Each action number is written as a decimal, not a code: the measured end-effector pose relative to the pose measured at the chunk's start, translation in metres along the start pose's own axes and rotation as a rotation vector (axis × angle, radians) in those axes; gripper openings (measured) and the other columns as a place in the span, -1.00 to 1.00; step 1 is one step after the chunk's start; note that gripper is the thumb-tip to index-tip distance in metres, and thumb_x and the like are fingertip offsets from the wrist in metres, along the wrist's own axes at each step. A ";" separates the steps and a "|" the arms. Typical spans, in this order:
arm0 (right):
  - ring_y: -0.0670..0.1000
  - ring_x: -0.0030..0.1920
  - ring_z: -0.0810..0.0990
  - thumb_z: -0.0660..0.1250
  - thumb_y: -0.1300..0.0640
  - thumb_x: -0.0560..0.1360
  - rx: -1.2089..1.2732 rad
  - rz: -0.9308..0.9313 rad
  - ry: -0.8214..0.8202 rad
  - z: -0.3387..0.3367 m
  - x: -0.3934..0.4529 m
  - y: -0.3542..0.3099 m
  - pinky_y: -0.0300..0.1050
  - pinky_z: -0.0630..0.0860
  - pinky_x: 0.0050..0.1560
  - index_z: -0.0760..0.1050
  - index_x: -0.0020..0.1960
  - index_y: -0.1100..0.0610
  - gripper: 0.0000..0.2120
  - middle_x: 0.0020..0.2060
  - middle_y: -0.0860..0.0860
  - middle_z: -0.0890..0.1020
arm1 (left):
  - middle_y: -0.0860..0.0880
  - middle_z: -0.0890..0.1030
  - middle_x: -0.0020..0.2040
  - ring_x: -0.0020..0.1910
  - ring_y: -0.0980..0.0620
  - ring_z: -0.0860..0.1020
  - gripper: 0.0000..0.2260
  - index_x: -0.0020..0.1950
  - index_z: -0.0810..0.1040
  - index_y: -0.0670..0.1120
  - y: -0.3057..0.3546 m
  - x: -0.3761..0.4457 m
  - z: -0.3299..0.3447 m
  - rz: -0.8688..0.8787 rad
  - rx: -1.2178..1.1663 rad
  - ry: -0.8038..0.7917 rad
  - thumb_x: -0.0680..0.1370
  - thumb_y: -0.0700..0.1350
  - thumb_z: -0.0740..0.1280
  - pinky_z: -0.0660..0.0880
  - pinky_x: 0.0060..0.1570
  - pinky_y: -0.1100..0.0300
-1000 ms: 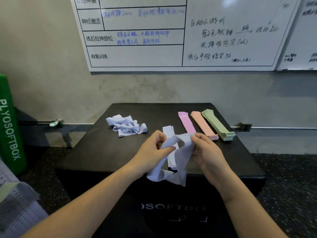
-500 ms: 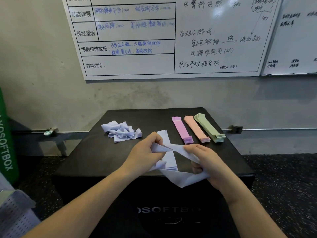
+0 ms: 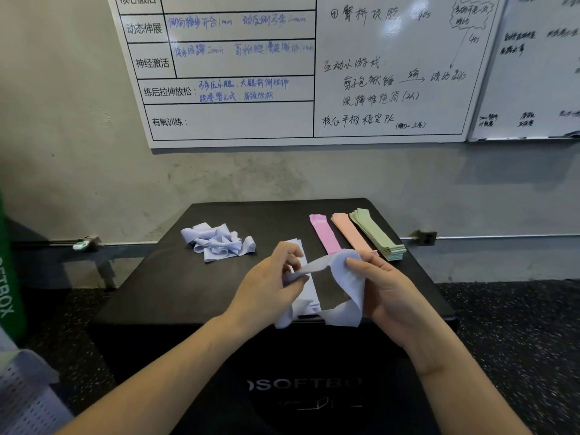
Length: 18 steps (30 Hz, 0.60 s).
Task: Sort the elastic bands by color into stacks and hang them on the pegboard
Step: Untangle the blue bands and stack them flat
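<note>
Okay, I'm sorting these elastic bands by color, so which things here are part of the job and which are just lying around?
Part of the job:
- lavender band held by left hand and right hand
- loose lavender pile
- lavender stack
- pink stack
- peach stack
- green stack
- pegboard

Lying about:
- whiteboard
- black box underneath
- green box

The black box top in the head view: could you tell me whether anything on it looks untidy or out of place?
Yes: the loose heap of pale blue bands at the back left lies crumpled and tangled, while the pink stack, peach stack and green stack lie flat and aligned. Both hands hold one more twisted blue band.
</note>
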State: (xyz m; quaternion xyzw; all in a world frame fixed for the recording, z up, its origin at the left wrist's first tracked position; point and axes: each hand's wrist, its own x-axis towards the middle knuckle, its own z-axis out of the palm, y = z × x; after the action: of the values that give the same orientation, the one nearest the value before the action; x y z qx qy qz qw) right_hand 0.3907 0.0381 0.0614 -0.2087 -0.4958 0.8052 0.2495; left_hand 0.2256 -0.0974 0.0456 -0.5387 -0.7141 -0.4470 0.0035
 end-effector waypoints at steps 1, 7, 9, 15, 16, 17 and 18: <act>0.11 -0.06 0.59 0.51 0.12 0.31 -0.013 -0.005 -0.002 0.001 0.000 0.001 -0.05 0.49 -0.09 0.59 0.06 0.17 -0.65 -0.04 0.16 0.65 | 0.18 0.55 -0.07 -0.12 0.08 0.53 -0.69 0.17 0.41 0.13 -0.001 0.000 0.003 0.015 -0.002 -0.015 0.55 -0.17 0.41 0.51 -0.10 0.27; 0.08 -0.16 0.59 0.52 0.18 0.32 -0.135 -0.083 -0.013 0.009 -0.006 0.002 -0.07 0.49 -0.18 0.53 -0.06 0.15 -0.75 -0.12 0.16 0.62 | 0.10 0.56 0.01 -0.06 0.04 0.58 -0.69 0.20 0.48 0.08 0.002 0.001 0.013 0.059 -0.174 -0.088 0.60 -0.31 0.25 0.53 -0.01 0.08; 0.10 -0.14 0.57 0.53 0.16 0.31 -0.165 -0.095 -0.044 0.012 -0.007 0.004 -0.06 0.49 -0.17 0.49 -0.09 0.14 -0.73 -0.13 0.17 0.59 | 0.15 0.56 -0.08 -0.16 0.07 0.54 -0.63 0.16 0.46 0.13 0.005 0.002 0.013 0.044 -0.188 -0.110 0.57 -0.34 0.19 0.51 -0.08 0.06; 0.08 -0.05 0.69 0.44 0.32 0.51 -0.191 -0.175 -0.016 0.017 -0.010 0.004 0.08 0.61 0.07 0.48 0.25 -0.02 -0.59 -0.11 0.16 0.68 | 0.27 0.55 -0.07 -0.03 0.20 0.50 -0.76 0.16 0.49 0.20 0.008 0.002 0.019 0.072 -0.060 -0.167 0.56 -0.10 0.23 0.44 0.03 0.22; 0.05 -0.05 0.69 0.44 0.31 0.52 -0.224 -0.188 -0.018 0.016 -0.010 0.004 0.04 0.62 0.06 0.53 0.27 -0.06 -0.59 -0.11 0.14 0.69 | 0.25 0.52 -0.08 -0.05 0.21 0.45 -0.79 0.09 0.45 0.23 0.008 0.002 0.020 0.071 0.013 -0.182 0.53 -0.04 0.17 0.39 0.05 0.17; 0.04 -0.04 0.68 0.43 0.29 0.53 -0.250 -0.198 -0.011 0.017 -0.011 0.003 0.00 0.62 0.04 0.59 0.25 -0.03 -0.64 -0.09 0.12 0.70 | 0.20 0.50 -0.06 -0.05 0.20 0.39 -0.80 0.07 0.41 0.22 0.007 0.003 0.021 0.055 0.089 -0.207 0.51 -0.01 0.11 0.34 0.09 0.10; 0.03 -0.03 0.67 0.42 0.29 0.53 -0.261 -0.207 0.003 0.016 -0.011 0.003 -0.04 0.60 0.02 0.64 0.18 0.05 -0.73 -0.08 0.11 0.71 | 0.14 0.51 -0.01 -0.02 0.19 0.37 -0.76 0.10 0.43 0.18 0.005 0.003 0.022 0.028 0.132 -0.236 0.51 0.00 0.06 0.31 0.16 0.05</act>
State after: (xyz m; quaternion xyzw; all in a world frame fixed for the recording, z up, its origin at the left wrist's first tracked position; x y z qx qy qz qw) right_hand 0.3892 0.0187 0.0665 -0.1883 -0.6147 0.7036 0.3027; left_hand 0.2391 -0.0806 0.0372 -0.5959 -0.7300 -0.3325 -0.0388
